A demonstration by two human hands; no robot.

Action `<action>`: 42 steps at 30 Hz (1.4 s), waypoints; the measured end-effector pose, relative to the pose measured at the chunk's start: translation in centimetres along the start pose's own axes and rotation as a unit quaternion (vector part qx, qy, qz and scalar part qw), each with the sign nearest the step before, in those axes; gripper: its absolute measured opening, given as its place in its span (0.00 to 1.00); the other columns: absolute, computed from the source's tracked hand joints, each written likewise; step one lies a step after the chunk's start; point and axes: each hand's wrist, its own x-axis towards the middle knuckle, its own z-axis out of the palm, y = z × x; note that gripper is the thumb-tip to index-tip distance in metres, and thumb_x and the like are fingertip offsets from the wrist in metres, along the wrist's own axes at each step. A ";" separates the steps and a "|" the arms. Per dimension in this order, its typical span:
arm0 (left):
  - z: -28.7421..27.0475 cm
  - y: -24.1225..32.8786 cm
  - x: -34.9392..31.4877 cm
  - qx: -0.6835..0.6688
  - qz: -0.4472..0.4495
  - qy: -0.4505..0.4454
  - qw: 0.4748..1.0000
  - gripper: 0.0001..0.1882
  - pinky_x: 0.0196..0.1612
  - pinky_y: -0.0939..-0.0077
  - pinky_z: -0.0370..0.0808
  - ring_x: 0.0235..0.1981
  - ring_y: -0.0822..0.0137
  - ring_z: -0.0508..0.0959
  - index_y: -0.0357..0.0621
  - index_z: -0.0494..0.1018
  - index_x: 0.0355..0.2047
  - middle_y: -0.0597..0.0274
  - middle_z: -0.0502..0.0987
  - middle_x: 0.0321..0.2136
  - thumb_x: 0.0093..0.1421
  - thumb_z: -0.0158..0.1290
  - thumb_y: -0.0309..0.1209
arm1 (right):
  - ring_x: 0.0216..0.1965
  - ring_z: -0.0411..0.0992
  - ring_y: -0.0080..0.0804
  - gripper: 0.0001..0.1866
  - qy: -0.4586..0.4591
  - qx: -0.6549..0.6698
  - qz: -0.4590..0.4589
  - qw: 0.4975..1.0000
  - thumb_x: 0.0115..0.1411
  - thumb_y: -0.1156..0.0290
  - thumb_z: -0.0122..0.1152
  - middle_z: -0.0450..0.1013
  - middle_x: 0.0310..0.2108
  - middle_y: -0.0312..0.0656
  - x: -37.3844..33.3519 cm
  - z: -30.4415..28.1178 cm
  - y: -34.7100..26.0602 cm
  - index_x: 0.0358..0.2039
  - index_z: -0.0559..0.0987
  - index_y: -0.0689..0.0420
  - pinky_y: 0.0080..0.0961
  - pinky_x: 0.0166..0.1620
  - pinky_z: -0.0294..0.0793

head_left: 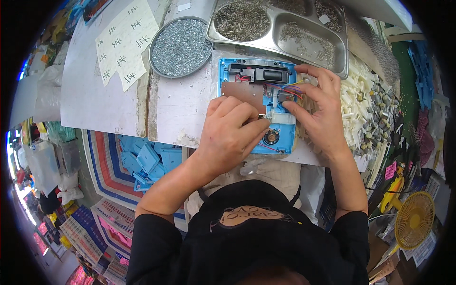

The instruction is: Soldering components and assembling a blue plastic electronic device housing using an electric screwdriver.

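Observation:
An open light-blue plastic housing (286,142) lies on the table in front of me. Inside it are a black slotted assembly (266,74), a brown circuit board (242,95), a round black-and-gold part (271,137) and thin coloured wires (288,88). My left hand (230,130) rests over the housing's left side, fingers pinched together beside a whitish plastic piece (281,118); whatever is at the fingertips is hidden. From the right, my right hand (320,107) holds a small dark motor (285,97) in the housing between thumb and fingers.
Behind the housing stand a round dish of small screws (181,47) and a metal compartment tray (275,46) of small metal parts. White plastic pieces (358,102) and small motors (380,114) are heaped at right. Blue housings (149,159) fill a striped bag below left. A yellow fan (414,220) stands lower right.

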 end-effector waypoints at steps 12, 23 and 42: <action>-1.7 -1.5 2.7 -0.071 -0.004 -0.010 0.997 0.12 0.43 0.66 0.66 0.33 0.62 0.76 0.47 0.80 0.34 0.66 0.76 0.30 0.47 0.67 0.27 | 0.56 0.65 0.45 0.14 0.015 -0.009 0.011 1.000 0.49 0.71 0.74 0.76 0.52 0.40 0.1 -0.9 0.4 0.38 0.86 0.55 0.40 0.61 0.64; 2.0 -1.1 6.0 0.104 0.061 0.079 0.990 0.11 0.46 0.62 0.59 0.34 0.63 0.73 0.50 0.78 0.31 0.69 0.73 0.29 0.47 0.68 0.31 | 0.44 0.73 0.39 0.16 0.047 0.084 0.024 0.995 0.52 0.76 0.70 0.80 0.37 0.39 0.7 -0.8 0.4 0.44 0.84 0.55 0.33 0.50 0.71; -0.4 -5.1 1.3 -0.026 -0.194 0.109 0.975 0.06 0.44 0.63 0.63 0.30 0.62 0.75 0.48 0.75 0.27 0.64 0.74 0.26 0.52 0.64 0.29 | 0.36 0.75 0.40 0.06 0.066 0.034 -0.051 0.996 0.52 0.76 0.71 0.80 0.29 0.40 0.4 0.0 -0.3 0.32 0.84 0.58 0.34 0.40 0.74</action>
